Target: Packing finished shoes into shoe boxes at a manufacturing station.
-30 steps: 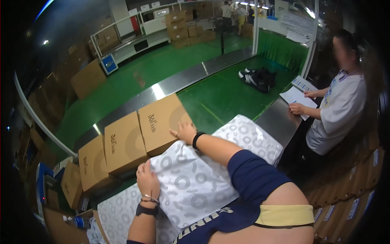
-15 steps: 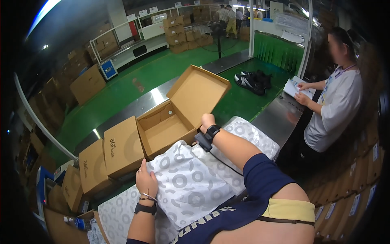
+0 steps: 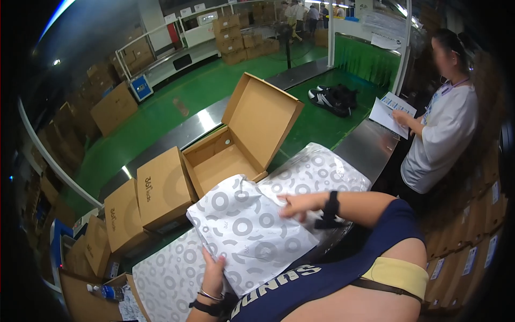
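Note:
A white tissue paper sheet (image 3: 244, 231) with grey ring shapes stands raised in front of my body, its upper edge folded over. My left hand (image 3: 213, 275) pinches its lower left edge, thumb on the near side. At the sheet's right side is my right hand (image 3: 301, 206), a finger stretched toward the paper and the others loosely bent; whether it touches the paper I cannot tell. Just beyond the sheet stands an open brown shoe box (image 3: 220, 163), its lid (image 3: 265, 121) tilted up. The inside that shows is bare cardboard.
Patterned paper stacks lie to the right (image 3: 327, 169) and left (image 3: 169, 273). Closed shoe boxes (image 3: 163, 185) line up left of the open one. Dark shoes (image 3: 332, 100) rest on the green surface beyond. At right a person (image 3: 442, 123) holds papers (image 3: 391, 114). A bottle (image 3: 104, 292) lies lower left.
My right hand has left the box lid and come back to the paper's right side. My left hand has moved lower along the sheet. The person at right has opened the papers wider.

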The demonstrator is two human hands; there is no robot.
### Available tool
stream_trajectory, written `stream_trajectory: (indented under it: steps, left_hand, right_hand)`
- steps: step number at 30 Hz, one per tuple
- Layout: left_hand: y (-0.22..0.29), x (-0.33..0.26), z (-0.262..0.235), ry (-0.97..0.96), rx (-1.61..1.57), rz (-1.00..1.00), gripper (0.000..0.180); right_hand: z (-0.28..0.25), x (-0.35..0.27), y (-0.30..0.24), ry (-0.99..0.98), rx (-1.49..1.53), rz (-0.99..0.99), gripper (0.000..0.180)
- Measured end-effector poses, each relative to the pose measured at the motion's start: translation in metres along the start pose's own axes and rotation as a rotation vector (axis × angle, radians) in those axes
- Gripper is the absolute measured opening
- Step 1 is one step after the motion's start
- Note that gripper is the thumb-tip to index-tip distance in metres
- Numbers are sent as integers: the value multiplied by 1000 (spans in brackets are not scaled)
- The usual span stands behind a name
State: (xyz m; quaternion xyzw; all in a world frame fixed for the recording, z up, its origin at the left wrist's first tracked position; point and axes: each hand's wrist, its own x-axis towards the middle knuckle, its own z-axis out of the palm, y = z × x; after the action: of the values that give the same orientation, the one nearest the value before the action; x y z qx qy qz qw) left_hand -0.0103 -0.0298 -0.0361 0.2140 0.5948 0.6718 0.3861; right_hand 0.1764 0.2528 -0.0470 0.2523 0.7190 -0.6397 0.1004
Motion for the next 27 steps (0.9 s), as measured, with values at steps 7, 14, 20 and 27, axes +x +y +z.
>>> stream_trajectory:
  steps: [7,14,20,27]
  left_hand:
    - [24,5,25,-62,30,164,83]
    - [107,162,24,-256,-128,120,61]
    - [34,311,-4,-78,84,-153,51]
    - [-4,245,15,5,1334,46,57]
  right_hand:
    - [55,-42,-46,50,157,-175,80]
    - [-25,81,-101,196,479,-303,69]
    - [-59,208,-72,623,-280,-390,35]
    - [15,142,-76,116,-1045,-148,43]
